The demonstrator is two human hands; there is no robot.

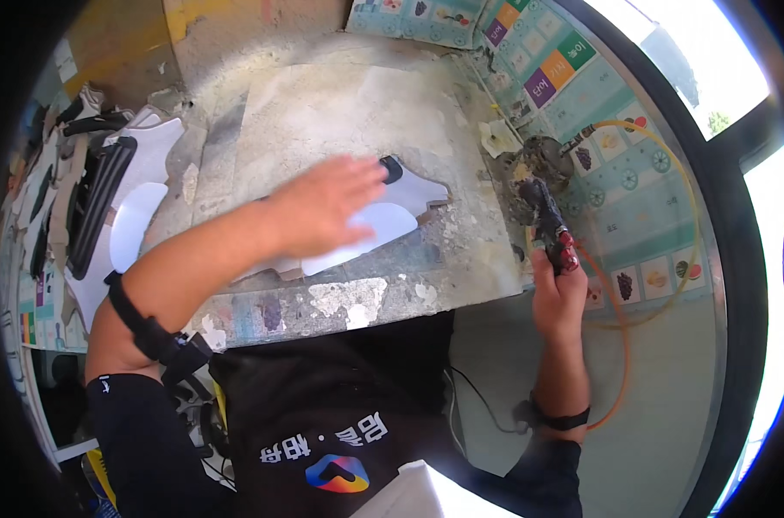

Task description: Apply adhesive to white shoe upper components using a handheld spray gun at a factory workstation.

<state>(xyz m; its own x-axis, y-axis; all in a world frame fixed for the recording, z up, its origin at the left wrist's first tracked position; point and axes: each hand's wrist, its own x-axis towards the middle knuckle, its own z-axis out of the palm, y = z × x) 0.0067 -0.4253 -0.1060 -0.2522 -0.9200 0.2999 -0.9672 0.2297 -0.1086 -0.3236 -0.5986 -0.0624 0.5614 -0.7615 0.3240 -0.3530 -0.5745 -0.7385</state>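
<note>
On the worktable (340, 112), a flat light-grey cut piece (420, 192) has a curved white panel (388, 223) and a black part at its far end. My left hand (327, 207) is stretched over this piece, fingers apart and slightly blurred by motion, with nothing held. It covers the middle of the piece, and whether it touches is unclear. At the table's right edge, my right hand (560, 298) grips a dark, grimy spray gun (543, 216) with red on its handle. The gun points away from me, beside a round, crusted metal part (549, 160).
Similar grey pieces with black ribbed parts (103, 198) lie overlapping at the left. A yellow hose (692, 203) loops along the patterned right wall, and an orange hose (623, 345) hangs by my right forearm. A patterned board (418, 24) stands behind the table.
</note>
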